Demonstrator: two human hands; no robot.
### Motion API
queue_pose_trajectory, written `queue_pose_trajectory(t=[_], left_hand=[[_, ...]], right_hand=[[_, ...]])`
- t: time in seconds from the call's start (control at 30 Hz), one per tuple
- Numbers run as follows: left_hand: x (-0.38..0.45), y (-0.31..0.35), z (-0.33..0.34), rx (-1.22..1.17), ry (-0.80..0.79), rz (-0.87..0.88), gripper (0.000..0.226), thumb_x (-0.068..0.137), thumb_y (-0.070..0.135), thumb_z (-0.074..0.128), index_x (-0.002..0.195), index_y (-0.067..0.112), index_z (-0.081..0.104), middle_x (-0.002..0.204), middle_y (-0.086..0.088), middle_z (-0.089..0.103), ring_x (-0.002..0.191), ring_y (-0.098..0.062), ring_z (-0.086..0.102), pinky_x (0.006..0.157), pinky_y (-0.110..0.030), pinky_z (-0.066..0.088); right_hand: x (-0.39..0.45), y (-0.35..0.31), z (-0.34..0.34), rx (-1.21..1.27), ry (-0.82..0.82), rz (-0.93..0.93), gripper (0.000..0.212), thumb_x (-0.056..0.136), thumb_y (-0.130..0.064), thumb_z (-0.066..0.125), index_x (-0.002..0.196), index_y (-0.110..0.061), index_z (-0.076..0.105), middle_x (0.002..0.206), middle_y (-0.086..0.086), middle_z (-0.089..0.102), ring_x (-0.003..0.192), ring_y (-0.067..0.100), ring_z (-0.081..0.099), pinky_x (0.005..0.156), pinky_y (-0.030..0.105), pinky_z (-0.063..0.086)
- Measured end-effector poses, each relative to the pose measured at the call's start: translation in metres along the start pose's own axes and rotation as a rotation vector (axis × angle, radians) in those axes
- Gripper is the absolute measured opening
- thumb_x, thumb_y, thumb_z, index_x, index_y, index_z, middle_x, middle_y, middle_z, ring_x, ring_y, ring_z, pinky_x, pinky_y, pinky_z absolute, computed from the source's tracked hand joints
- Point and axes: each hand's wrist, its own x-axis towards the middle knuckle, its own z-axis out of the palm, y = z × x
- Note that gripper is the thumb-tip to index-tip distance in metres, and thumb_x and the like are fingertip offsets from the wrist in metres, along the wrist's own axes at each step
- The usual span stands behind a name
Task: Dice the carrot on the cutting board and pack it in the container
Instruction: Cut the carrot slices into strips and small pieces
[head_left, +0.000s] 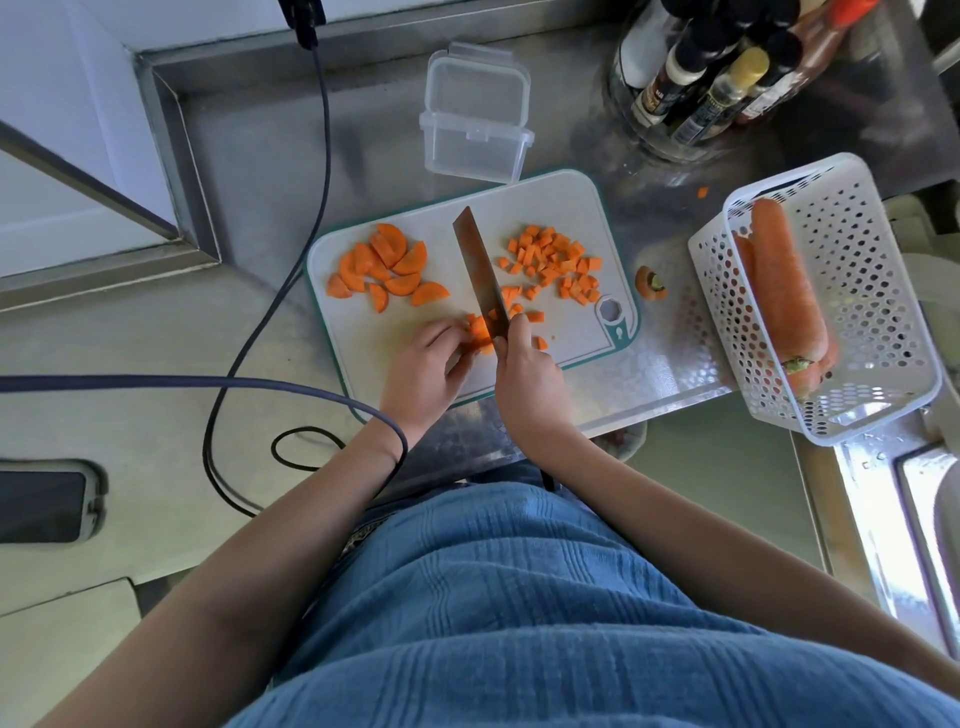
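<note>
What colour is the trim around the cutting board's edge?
Teal, bordering the pale grey cutting board; clearest at its right corner in the head view.

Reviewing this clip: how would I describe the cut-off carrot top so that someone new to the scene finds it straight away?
Start at the white cutting board with the teal rim, then look just off its right edge, on the bare metal counter before the white perforated basket. The carrot top lies there alone: a round orange stub with a greenish stem end, unlike the small diced carrot pieces on the board and the whole carrots in the basket.
</note>
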Motion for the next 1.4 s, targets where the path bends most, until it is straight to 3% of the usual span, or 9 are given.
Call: queue_pose_trajectory(t=[0.23,0.37,0.57,0.67,0.73,0.83,1.0,1.27,1.4], left_hand=[[0.000,-0.003,0.002,-0.002,0.006,0.002,0.008,0.082,0.008,0.068,0.085,0.001,0.066,0.091,-0.008,0.063,0.085,-0.021,0.058,0.072,-0.024,0.047],[-0.004,-0.006,0.006,0.034,0.006,-0.010,0.008,0.079,0.005,0.067,0.084,-0.001,0.066,0.098,-0.012,0.064,0.088,-0.024,0.060,0.073,-0.029,0.048],[-0.004,-0.002,0.006,0.008,0.055,-0.002,0.022,0.085,0.019,0.058,0.082,-0.001,0.067,0.098,-0.011,0.065,0.092,-0.016,0.056,0.078,-0.022,0.045],[-0.002,-0.001,0.008,0.000,0.055,-0.006,0.018,0.085,0.018,0.062,0.083,0.001,0.067,0.099,-0.009,0.066,0.093,-0.016,0.058,0.080,-0.021,0.047],[0.002,0.001,0.012,0.009,0.038,-0.007,0.012,0.083,0.013,0.067,0.083,0.002,0.067,0.095,-0.008,0.065,0.089,-0.017,0.059,0.075,-0.022,0.048],[0.006,0.006,0.015,-0.024,0.011,-0.015,0.009,0.081,0.010,0.068,0.084,0.002,0.065,0.091,-0.009,0.064,0.089,-0.018,0.058,0.074,-0.026,0.047],[0.004,0.005,0.012,-0.040,-0.013,-0.045,0.016,0.085,0.020,0.060,0.086,0.004,0.063,0.091,-0.008,0.062,0.089,-0.019,0.058,0.075,-0.027,0.047],[0.003,0.003,0.011,-0.039,-0.041,-0.057,0.024,0.088,0.027,0.056,0.086,0.004,0.063,0.088,-0.005,0.061,0.082,-0.019,0.058,0.067,-0.031,0.049],[0.003,0.003,0.010,0.013,-0.015,-0.059,0.012,0.085,0.014,0.064,0.081,0.003,0.063,0.081,-0.007,0.061,0.081,-0.019,0.054,0.066,-0.029,0.045]], right_hand=[[0.000,0.002,0.009,-0.093,-0.061,0.024,0.025,0.101,-0.010,0.033,0.125,-0.012,0.026,0.082,0.016,0.059,0.072,0.035,0.060,0.055,0.037,0.042],[0.002,-0.002,0.007,-0.174,-0.119,0.053,0.042,0.095,0.002,0.034,0.132,-0.012,0.022,0.081,0.013,0.052,0.074,0.033,0.057,0.059,0.039,0.046],[0.008,0.009,0.001,-0.167,-0.069,0.055,0.028,0.099,-0.007,0.035,0.125,-0.013,0.026,0.084,0.017,0.063,0.074,0.036,0.062,0.055,0.037,0.043],[0.009,0.017,-0.016,-0.038,-0.017,0.123,0.014,0.101,-0.010,0.032,0.114,-0.014,0.030,0.081,0.019,0.062,0.070,0.037,0.060,0.058,0.046,0.051],[0.006,0.017,-0.022,0.013,0.001,0.115,0.005,0.103,-0.018,0.030,0.105,-0.014,0.030,0.078,0.019,0.061,0.067,0.038,0.058,0.055,0.045,0.049],[-0.001,0.009,-0.024,0.102,0.023,0.073,0.012,0.104,-0.026,0.028,0.104,-0.014,0.030,0.076,0.018,0.060,0.064,0.038,0.056,0.052,0.040,0.043],[-0.011,0.003,-0.016,0.090,-0.003,0.028,0.031,0.104,-0.030,0.026,0.126,-0.009,0.030,0.076,0.018,0.062,0.065,0.036,0.057,0.057,0.045,0.049],[-0.008,0.007,-0.009,0.048,0.002,0.030,0.020,0.104,-0.024,0.027,0.119,-0.010,0.031,0.073,0.017,0.061,0.062,0.036,0.057,0.053,0.041,0.046],[-0.005,0.008,-0.005,0.009,0.002,0.017,0.014,0.103,-0.017,0.029,0.117,-0.011,0.030,0.074,0.017,0.062,0.062,0.036,0.058,0.052,0.041,0.048]])
